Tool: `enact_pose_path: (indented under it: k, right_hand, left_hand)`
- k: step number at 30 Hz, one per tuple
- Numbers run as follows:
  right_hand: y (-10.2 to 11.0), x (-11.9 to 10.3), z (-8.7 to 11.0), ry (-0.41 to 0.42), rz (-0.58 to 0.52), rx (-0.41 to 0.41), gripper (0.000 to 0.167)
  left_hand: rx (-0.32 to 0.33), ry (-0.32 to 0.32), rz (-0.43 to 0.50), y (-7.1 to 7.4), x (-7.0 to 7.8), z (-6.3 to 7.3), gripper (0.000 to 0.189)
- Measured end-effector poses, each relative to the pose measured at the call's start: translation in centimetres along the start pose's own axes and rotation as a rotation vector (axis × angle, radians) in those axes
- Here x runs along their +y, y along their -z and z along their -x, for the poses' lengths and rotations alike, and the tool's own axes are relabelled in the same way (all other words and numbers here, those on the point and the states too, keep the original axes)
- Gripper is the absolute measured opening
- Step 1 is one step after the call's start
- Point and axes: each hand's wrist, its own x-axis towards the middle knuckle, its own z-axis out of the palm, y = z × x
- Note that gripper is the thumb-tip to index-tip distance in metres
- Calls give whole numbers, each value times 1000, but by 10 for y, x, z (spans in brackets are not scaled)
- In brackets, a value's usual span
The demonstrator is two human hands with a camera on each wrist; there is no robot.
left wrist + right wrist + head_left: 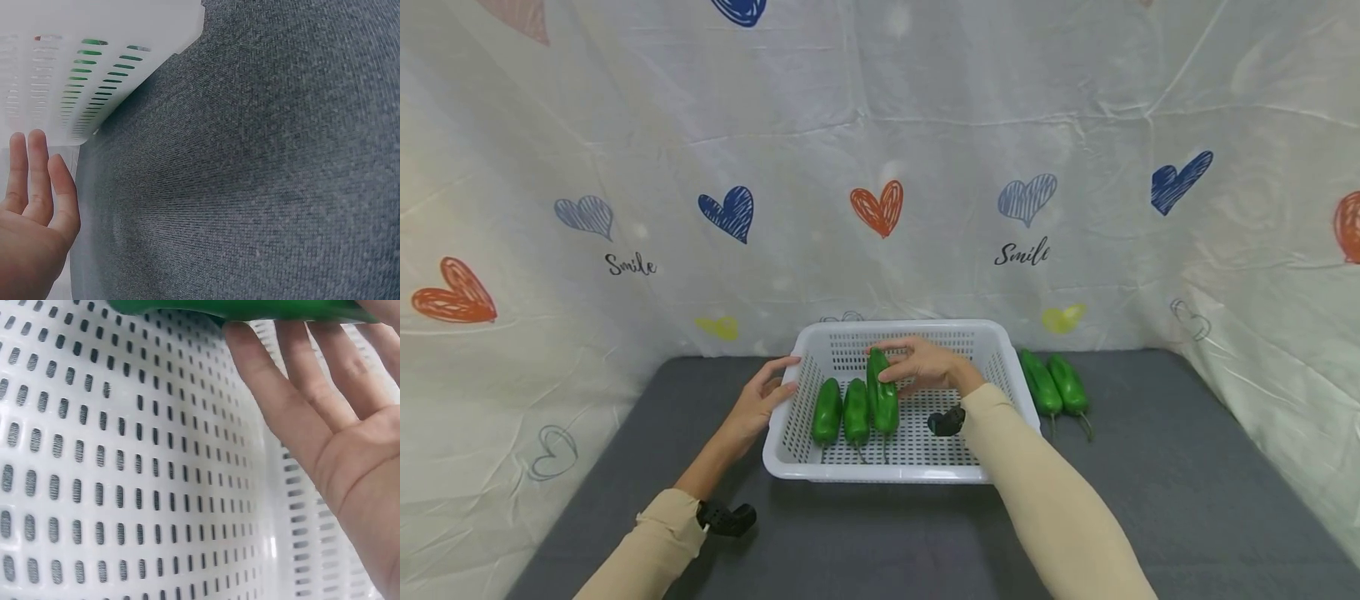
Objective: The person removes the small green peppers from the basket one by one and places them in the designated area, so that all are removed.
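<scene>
A white perforated plastic basket (880, 474) stands on the grey cloth. Inside its left half lie two green chili peppers (827, 412), side by side with stems toward the near wall. To their right, my right hand (922, 365) holds another long green pepper (883, 406) by its upper end. In the right wrist view the fingers (256, 359) reach up against that pepper's underside. At the basket's left side my left hand (765, 402) touches the rim, with extended fingers (39, 181) by the outer wall in the left wrist view.
Two more green peppers (1070, 385) lie on the grey tablecloth (1165, 492), just right of the basket. Behind the table hangs a pale curtain (805, 275) printed with hearts and the word Smile. Dark wrist cameras (727, 520) are strapped to both wrists.
</scene>
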Motion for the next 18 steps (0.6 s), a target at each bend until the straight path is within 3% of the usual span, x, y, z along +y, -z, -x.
enact_pose_path:
  k: [6,18]
  right_hand:
    - [3,-8,3,59,-18,122,61]
    - [4,-25,14,212,15,174,54]
  left_hand:
    - [0,4,-2,0,-1,-1,53]
    - [-5,5,-4,-1,0,0,55]
